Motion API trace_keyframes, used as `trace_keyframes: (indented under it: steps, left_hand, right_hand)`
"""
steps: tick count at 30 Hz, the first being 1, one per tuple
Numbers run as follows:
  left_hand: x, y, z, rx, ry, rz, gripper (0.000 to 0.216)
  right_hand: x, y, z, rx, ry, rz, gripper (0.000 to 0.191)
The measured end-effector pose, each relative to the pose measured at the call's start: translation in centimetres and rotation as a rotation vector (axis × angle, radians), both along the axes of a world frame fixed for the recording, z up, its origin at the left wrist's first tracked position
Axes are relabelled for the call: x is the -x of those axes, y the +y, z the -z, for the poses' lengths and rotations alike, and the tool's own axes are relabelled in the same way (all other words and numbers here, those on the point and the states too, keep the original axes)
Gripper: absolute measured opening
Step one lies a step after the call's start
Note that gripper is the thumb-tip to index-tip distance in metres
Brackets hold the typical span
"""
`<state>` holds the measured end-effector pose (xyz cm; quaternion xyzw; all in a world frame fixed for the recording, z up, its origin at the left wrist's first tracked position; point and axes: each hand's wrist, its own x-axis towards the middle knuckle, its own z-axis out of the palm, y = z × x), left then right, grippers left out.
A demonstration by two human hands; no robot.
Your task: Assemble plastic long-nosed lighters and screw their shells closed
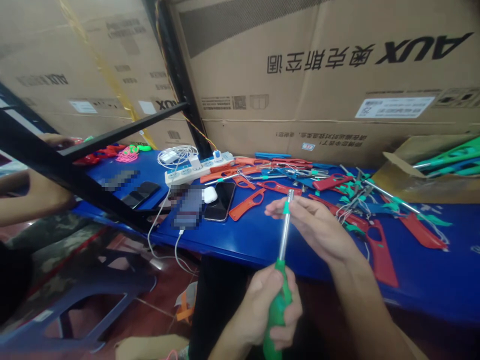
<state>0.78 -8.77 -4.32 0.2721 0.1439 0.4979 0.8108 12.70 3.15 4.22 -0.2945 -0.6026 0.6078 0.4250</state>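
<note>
A long-nosed gas lighter (278, 310) with a green handle and a silver metal tube stands nearly upright in front of me. My left hand (268, 305) is closed round its handle, fingers wrapped about the green body. At the upper end, my right hand (313, 222) has its fingers curled behind the tube's tip, close to a small green collar (287, 207). The exact contact of those fingertips is partly hidden by the tube. Just beyond my hands, an orange lighter shell (245, 205) lies on the blue table (240, 237).
Red and orange shells (382, 255), wires and tubes lie scattered across the table. A carton (408, 182) holding green and blue lighters stands at right. Phones (225, 202) and a power strip (183, 175) lie left. A black metal frame (108, 192) crosses beside another person's arm (32, 197).
</note>
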Motion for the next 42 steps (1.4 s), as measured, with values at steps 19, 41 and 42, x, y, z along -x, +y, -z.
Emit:
trace_keyframes:
  steps: [19,41,42]
  left_hand:
    - [2.7,2.1,-5.8,-0.143,0.846,-0.152,0.031]
    - [2.7,8.3,-6.0,0.162,0.112,-0.599,0.037]
    - [2.7,8.9,-6.0,0.192,0.065,-0.642,0.036]
  right_hand:
    - [-1.2,-3.4,2.2,-0.019,-0.116,0.095,0.026]
    - [0.3,-8.0,6.3,-0.05,-0.217,0.353,0.053]
    - [0.8,-8.5,6.5,-0.045,-0.262,0.347,0.057]
